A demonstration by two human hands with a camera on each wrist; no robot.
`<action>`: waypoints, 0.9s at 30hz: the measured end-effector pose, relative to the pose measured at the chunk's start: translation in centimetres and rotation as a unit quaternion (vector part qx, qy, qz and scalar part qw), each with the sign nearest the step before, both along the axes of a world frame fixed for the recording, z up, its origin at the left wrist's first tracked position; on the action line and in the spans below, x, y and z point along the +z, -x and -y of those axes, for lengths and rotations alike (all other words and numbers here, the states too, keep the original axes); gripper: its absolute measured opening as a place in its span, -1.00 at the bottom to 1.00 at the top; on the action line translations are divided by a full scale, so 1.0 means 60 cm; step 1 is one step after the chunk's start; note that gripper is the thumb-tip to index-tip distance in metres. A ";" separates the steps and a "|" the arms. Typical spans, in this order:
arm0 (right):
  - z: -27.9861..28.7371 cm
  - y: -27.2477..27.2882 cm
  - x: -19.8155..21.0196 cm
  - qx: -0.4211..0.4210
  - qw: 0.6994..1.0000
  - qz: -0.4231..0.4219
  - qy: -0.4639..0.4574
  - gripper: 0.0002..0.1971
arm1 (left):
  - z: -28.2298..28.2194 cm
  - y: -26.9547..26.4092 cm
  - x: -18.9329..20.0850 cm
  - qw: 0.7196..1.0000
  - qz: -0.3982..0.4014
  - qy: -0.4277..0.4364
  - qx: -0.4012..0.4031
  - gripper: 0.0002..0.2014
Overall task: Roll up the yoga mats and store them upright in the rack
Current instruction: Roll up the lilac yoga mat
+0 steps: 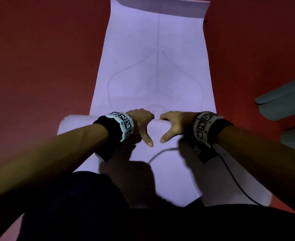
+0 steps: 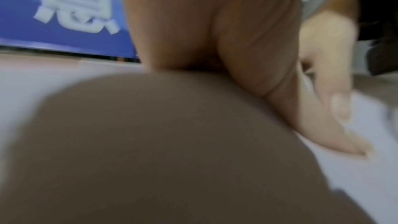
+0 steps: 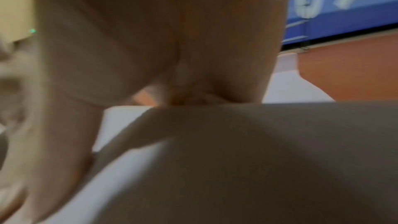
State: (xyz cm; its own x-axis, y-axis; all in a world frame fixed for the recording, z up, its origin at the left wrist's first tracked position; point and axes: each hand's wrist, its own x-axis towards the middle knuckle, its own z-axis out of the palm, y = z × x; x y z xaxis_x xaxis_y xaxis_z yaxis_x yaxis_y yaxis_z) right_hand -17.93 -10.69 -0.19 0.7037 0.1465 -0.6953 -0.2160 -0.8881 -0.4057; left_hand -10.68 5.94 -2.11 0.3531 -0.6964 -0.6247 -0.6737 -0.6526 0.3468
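Rolling has only begun: nearest the person, the left hand (image 1: 140,121) and right hand (image 1: 173,123) sit side by side on a short roll (image 1: 77,122) of the mat (image 1: 152,66), fingers curled over its far side, thumbs spread toward the body, grasping it. Beyond them, most of the pale lilac mat lies flat on the red floor (image 1: 39,58), faint curved lines on it, its far end curling up. No rack shows; finishing the roll and storing remain.

The lavender yoga mat (image 1: 153,66) looks matt and smooth, a soft foam-like sheet with faint printed lines. The red floor (image 1: 44,58) is matt and even. Both wrist bands (image 1: 125,123) show black cloth under pale, smooth tiles.
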 end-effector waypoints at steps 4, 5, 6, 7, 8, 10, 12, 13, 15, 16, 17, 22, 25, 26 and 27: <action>-0.007 -0.001 -0.001 0.031 0.999 0.009 0.023 -0.32 | 0.000 0.001 0.002 0.992 -0.108 -0.021 0.061 -0.24; -0.006 0.001 -0.001 0.030 0.999 0.018 0.021 -0.30 | -0.005 -0.003 0.002 0.972 -0.194 -0.018 0.128 -0.27; -0.004 0.003 -0.002 0.027 0.999 0.025 0.020 -0.28 | -0.012 -0.008 0.003 0.949 -0.257 -0.015 0.183 -0.31; -0.003 0.005 -0.004 0.025 0.999 0.029 0.021 -0.24 | -0.019 -0.016 0.004 0.931 -0.294 -0.013 0.215 -0.37; -0.005 0.009 -0.006 0.028 0.999 0.029 0.028 -0.20 | -0.024 -0.025 0.005 0.929 -0.303 -0.015 0.210 -0.45; -0.012 0.014 -0.008 0.043 0.998 0.024 0.045 -0.14 | -0.026 -0.030 0.002 0.937 -0.311 -0.017 0.160 -0.59; -0.017 0.014 -0.007 0.056 0.997 0.007 0.051 -0.14 | -0.021 -0.026 -0.003 0.949 -0.289 -0.017 0.126 -0.61; -0.016 0.010 -0.003 0.057 0.997 0.001 0.044 -0.20 | -0.017 -0.023 -0.007 0.961 -0.255 -0.019 0.104 -0.59; -0.008 0.002 0.003 0.018 1.000 -0.014 0.011 -0.40 | -0.008 -0.018 -0.015 0.990 -0.130 -0.031 0.049 -0.46; -0.001 -0.003 0.006 -0.005 1.000 -0.025 -0.003 -0.47 | -0.005 -0.015 -0.013 0.997 -0.068 -0.028 0.034 -0.40; 0.003 -0.006 0.008 -0.016 0.999 -0.036 -0.012 -0.50 | -0.003 -0.012 -0.010 0.999 -0.024 -0.023 0.025 -0.36; -0.004 -0.007 0.012 0.038 0.999 -0.016 0.029 -0.29 | -0.005 -0.016 0.010 0.974 -0.187 -0.025 0.125 -0.28; -0.008 -0.002 0.008 0.057 0.998 0.012 0.036 -0.19 | -0.018 -0.032 0.014 0.945 -0.267 -0.043 0.184 -0.46; -0.010 0.000 0.006 0.065 0.997 0.016 0.039 -0.16 | -0.022 -0.035 0.013 0.949 -0.268 -0.046 0.157 -0.51; -0.014 0.002 0.003 0.076 0.996 0.016 0.043 -0.13 | -0.024 -0.035 0.009 0.956 -0.258 -0.052 0.125 -0.52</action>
